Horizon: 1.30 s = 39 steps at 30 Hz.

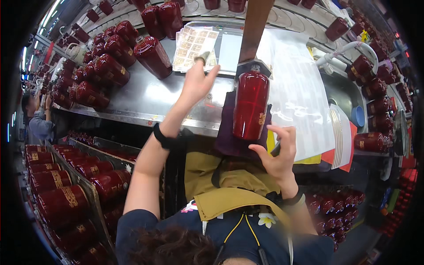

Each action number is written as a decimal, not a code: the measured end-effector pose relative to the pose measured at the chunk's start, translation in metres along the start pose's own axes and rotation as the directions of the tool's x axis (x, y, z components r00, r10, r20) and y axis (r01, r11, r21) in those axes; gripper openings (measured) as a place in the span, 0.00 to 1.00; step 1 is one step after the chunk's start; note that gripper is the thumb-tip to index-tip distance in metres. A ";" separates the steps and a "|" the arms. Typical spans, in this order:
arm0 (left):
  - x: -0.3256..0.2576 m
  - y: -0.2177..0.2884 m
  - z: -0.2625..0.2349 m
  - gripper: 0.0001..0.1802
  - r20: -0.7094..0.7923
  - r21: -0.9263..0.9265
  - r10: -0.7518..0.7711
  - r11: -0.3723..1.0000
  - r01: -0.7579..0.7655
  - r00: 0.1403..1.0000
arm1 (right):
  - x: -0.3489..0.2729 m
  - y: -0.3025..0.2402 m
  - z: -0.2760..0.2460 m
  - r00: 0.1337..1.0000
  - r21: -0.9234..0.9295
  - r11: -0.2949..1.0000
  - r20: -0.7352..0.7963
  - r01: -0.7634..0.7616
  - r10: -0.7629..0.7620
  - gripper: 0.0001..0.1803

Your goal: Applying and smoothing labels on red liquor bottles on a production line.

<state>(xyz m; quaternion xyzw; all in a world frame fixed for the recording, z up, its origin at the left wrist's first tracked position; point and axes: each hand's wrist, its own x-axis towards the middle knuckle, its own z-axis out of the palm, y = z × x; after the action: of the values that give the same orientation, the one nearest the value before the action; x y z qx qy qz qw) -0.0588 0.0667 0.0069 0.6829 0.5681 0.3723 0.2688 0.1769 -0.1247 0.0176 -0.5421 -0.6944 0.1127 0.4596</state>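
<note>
A dark red glass bottle (251, 106) lies on a purple cloth (226, 119) in front of me, its neck toward a wooden post. My right hand (282, 154) is at the bottle's base end, thumb and fingers apart. A small dark grey piece shows behind its thumb; I cannot tell whether it is held or worn. My left hand (198, 84) reaches out over the metal bench, thumb spread. A greyish cover sits on one of its fingertips, at the stack of printed label sheets (194, 42). Gold decoration marks the bottle near its base.
Red bottles (152, 57) stand in groups on the metal bench (150, 99) at left. The wooden post (254, 31) rises past the bottle. Right of it lie a clear plastic sheet (296, 97) and a sink with a blue cup (357, 115). Crates of bottles (64, 203) stand lower left.
</note>
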 end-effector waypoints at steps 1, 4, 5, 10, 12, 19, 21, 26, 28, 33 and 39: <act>0.019 -0.013 0.000 0.28 -0.009 0.160 0.014 0.987 -0.012 1.000 | -0.001 0.000 0.004 1.000 -0.035 0.999 0.011 -0.003 0.004 0.34; 0.080 -0.055 0.011 0.26 0.083 0.306 0.150 0.937 -0.169 0.985 | 0.001 -0.004 0.012 0.999 -0.048 0.998 0.001 0.040 -0.040 0.33; 0.098 -0.062 0.019 0.26 0.122 0.323 0.211 0.915 -0.240 0.970 | 0.002 -0.006 0.013 0.999 -0.053 0.997 0.008 0.047 -0.046 0.33; 0.153 -0.107 0.051 0.27 0.191 0.524 0.382 0.740 -0.423 0.904 | 0.005 -0.012 0.018 0.999 -0.058 0.997 -0.005 0.049 -0.050 0.31; 0.157 -0.111 0.048 0.28 0.237 0.525 0.398 0.715 -0.461 0.886 | 0.005 -0.009 0.015 0.999 -0.085 0.995 0.007 0.047 -0.046 0.31; 0.115 -0.066 0.003 0.32 0.566 0.542 0.094 0.705 -0.456 0.819 | 0.001 0.001 0.011 0.998 -0.117 0.993 0.058 0.014 -0.007 0.32; 0.093 -0.057 -0.011 0.26 0.605 0.401 0.183 0.771 -0.495 0.775 | 0.002 0.000 0.010 0.993 -0.133 0.988 0.099 0.078 -0.065 0.30; 0.070 -0.081 -0.032 0.10 0.464 0.234 0.344 0.841 -0.487 0.816 | 0.012 -0.006 0.023 0.918 -0.294 0.875 0.224 0.385 -0.328 0.28; 0.060 -0.065 -0.035 0.07 0.384 0.194 0.391 0.852 -0.487 0.837 | 0.009 0.005 0.027 0.929 -0.308 0.879 0.188 0.363 -0.318 0.32; 0.032 -0.035 -0.024 0.14 0.108 0.369 0.523 0.768 -0.523 0.845 | -0.006 0.015 0.032 0.948 -0.324 0.891 0.096 0.317 -0.303 0.37; -0.037 0.060 0.011 0.19 -0.034 -0.061 0.746 0.663 -0.746 0.666 | 0.003 0.016 0.023 0.974 -0.019 0.974 0.022 0.227 -0.227 0.27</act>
<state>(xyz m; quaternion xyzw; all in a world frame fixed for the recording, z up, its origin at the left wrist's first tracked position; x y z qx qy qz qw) -0.0179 0.0185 0.0404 0.8446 0.2268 0.4712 0.1148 0.1697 -0.1081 -0.0036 -0.4629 -0.7575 0.0573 0.4568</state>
